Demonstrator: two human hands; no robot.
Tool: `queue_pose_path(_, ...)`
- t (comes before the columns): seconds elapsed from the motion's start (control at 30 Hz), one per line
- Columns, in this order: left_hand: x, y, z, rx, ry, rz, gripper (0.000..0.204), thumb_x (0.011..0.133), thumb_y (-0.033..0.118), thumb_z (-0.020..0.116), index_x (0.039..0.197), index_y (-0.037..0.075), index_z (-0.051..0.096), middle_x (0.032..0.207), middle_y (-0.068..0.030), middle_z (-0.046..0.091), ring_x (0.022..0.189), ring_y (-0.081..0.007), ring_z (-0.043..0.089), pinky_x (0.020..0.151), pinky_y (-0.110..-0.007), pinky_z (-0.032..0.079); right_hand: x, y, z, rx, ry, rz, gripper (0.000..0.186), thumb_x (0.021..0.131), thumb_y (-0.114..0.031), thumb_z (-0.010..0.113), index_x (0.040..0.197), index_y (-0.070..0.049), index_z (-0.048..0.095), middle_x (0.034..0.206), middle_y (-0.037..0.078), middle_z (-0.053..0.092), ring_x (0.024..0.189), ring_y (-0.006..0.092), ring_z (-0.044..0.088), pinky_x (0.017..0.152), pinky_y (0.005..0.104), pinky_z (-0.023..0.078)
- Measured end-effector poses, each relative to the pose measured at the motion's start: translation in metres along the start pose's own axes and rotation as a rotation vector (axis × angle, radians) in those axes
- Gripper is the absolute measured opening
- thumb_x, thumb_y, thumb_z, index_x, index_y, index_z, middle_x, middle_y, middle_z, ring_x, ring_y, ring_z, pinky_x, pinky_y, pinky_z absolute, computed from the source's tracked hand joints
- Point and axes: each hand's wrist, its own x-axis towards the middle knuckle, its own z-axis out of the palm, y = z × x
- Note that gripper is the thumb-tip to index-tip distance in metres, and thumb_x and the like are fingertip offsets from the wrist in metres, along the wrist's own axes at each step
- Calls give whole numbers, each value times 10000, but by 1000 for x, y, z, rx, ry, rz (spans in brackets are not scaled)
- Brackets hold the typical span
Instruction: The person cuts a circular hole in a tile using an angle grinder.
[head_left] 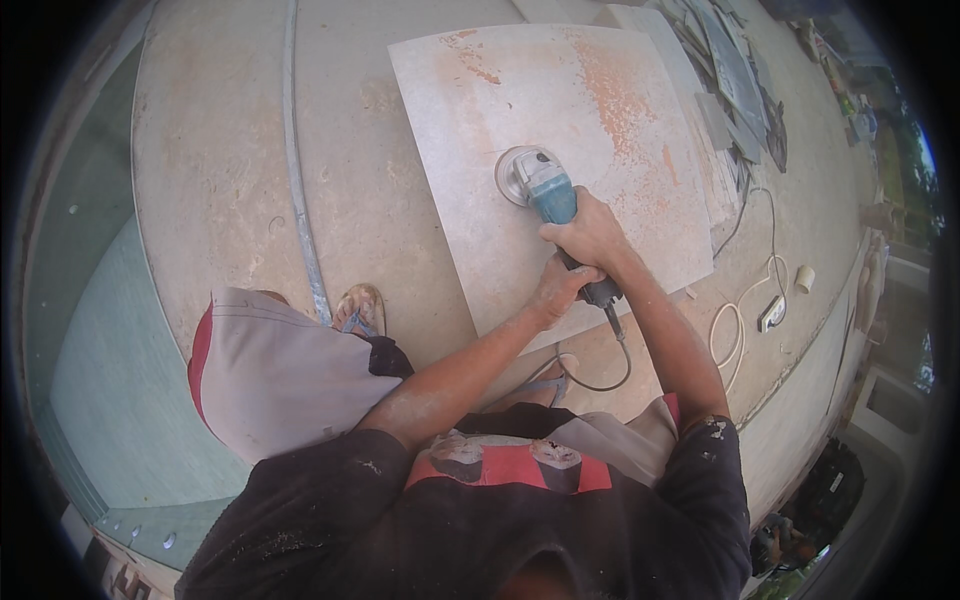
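Both my hands are closed on a teal and black angle grinder point(549, 190) with a silver gear head. My right hand point(590, 235) wraps the teal body nearer the head. Behind it, my left hand point(560, 290) grips the black rear handle. The grinder's round disc point(514, 176) lies against or just over a large pale panel point(450, 130); I cannot tell whether it touches. Reddish-orange patches point(620, 105) mark the panel's far and right parts. A dark cord point(622, 345) leaves the grinder's rear and loops near my foot.
A long metal pipe point(292, 150) lies on the concrete floor to the left. Several offcut strips point(735, 90) are piled at the far right. A white cable point(735, 320) runs to a power strip point(772, 314) beside a small cream cup-like piece point(805, 279). Pale green sheeting point(120, 370) is at the left.
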Motion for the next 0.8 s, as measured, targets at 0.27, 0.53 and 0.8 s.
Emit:
queue_pose_path(0.27, 2, -4, -2, 14, -3, 13, 472, 876, 216, 687, 1286, 21, 558, 1073, -77, 666, 932, -181, 704, 761, -360, 615, -1, 0, 0, -3, 7, -7, 743, 699, -421, 782, 1208, 82, 580, 1108, 321, 696, 1069, 453, 692, 936, 492, 547)
queue_pose_path(0.53, -3, 5, 6, -14, -15, 24, 470, 876, 210, 687, 1288, 25, 556, 1073, -79, 668, 926, -183, 705, 765, -356, 613, -3, 2, -2, 18, 25, -19, 733, 695, -412, 774, 1195, 90, 586, 1103, 328, 696, 1070, 461, 688, 937, 485, 546)
queue_pose_path(0.8, -1, 0, 6, -58, 0, 31, 414, 867, 175, 720, 1226, 2, 609, 1054, -85, 694, 931, -195, 732, 792, -354, 633, -7, 1, -6, 38, 35, -31, 716, 698, -412, 775, 1191, 78, 602, 1105, 313, 702, 1070, 440, 692, 931, 476, 544)
